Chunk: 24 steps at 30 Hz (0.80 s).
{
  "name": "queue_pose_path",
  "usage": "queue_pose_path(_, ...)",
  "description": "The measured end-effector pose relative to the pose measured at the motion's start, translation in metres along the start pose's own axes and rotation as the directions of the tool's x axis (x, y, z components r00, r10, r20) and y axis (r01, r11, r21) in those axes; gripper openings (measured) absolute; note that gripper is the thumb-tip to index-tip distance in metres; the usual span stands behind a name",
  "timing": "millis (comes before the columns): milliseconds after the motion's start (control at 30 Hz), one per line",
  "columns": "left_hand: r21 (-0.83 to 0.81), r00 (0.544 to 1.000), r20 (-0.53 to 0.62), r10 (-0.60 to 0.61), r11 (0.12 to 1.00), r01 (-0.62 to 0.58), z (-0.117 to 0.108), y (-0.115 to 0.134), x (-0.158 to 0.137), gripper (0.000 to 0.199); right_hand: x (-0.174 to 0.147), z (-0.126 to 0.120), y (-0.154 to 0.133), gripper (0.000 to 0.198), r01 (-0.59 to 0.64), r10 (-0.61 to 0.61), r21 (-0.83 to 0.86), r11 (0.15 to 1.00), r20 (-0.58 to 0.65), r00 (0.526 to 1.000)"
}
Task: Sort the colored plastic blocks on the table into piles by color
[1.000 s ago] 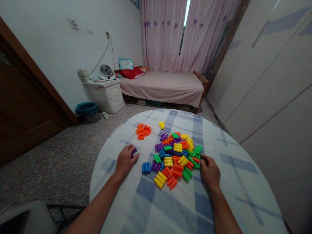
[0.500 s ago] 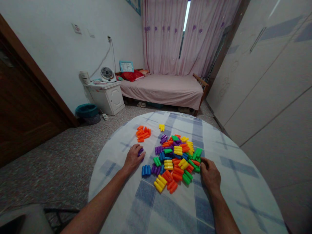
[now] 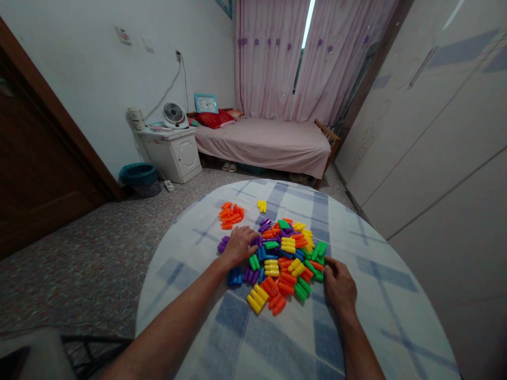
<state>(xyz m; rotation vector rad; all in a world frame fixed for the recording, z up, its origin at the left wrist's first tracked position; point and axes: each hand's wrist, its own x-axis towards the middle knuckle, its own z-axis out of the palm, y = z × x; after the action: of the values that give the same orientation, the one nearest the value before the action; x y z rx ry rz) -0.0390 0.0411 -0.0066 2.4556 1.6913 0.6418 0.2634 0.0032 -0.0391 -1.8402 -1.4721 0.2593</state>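
Nearest on the round worktop (image 3: 400, 327), covered in blue-and-white checks, lie a yellow ribbed block (image 3: 257, 298) and an orange ribbed block (image 3: 277, 304), part of a heap of glossy multicoloured blocks (image 3: 288, 245). The right hand (image 3: 341, 285) rests at the heap's right side beside green ribbed blocks (image 3: 318, 276), fingers curled narrow; I cannot tell whether they hold one. A blue ribbed block (image 3: 235, 276) lies near left. Farther in, the left hand (image 3: 240, 246) bends its fingers towards purple ribbed blocks (image 3: 259, 241) at the heap's left edge, their grip unclear. Beyond, orange pieces (image 3: 232, 215) cluster far left.
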Motion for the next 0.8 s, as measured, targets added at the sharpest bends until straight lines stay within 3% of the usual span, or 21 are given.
queue_pose_path(100, 0.003, 0.994, 0.112, -0.013, 1.000, 0.013, -0.003, 0.003, 0.011, 0.038, 0.000, -0.001, -0.001, 0.042, -0.005, 0.005, -0.002, 1.000, 0.006, 1.000)
queue_pose_path(200, 0.014, 0.990, 0.137, -0.026, 1.000, 0.025, -0.003, 0.002, 0.016, 0.041, 0.000, -0.001, -0.002, 0.041, -0.008, 0.008, 0.003, 1.000, 0.003, 1.000)
queue_pose_path(300, -0.003, 0.995, 0.079, -0.056, 0.998, 0.057, -0.004, -0.003, 0.014, 0.036, 0.000, 0.000, -0.002, 0.041, -0.012, 0.012, 0.008, 1.000, 0.002, 1.000)
queue_pose_path(433, -0.107, 0.983, -0.087, -0.159, 0.983, 0.150, -0.011, -0.017, 0.000, 0.032, 0.001, 0.000, 0.000, 0.041, -0.009, 0.009, 0.008, 1.000, 0.002, 1.000)
queue_pose_path(633, -0.440, 0.887, -0.214, -0.409, 0.851, 0.286, -0.032, -0.040, -0.034, 0.027, 0.001, 0.002, 0.002, 0.040, 0.017, -0.017, -0.001, 1.000, -0.011, 1.000)
queue_pose_path(800, -0.462, 0.795, -0.224, -0.563, 0.780, 0.422, -0.027, -0.060, -0.057, 0.029, 0.001, 0.003, 0.003, 0.039, 0.016, -0.016, -0.003, 1.000, -0.027, 1.000)
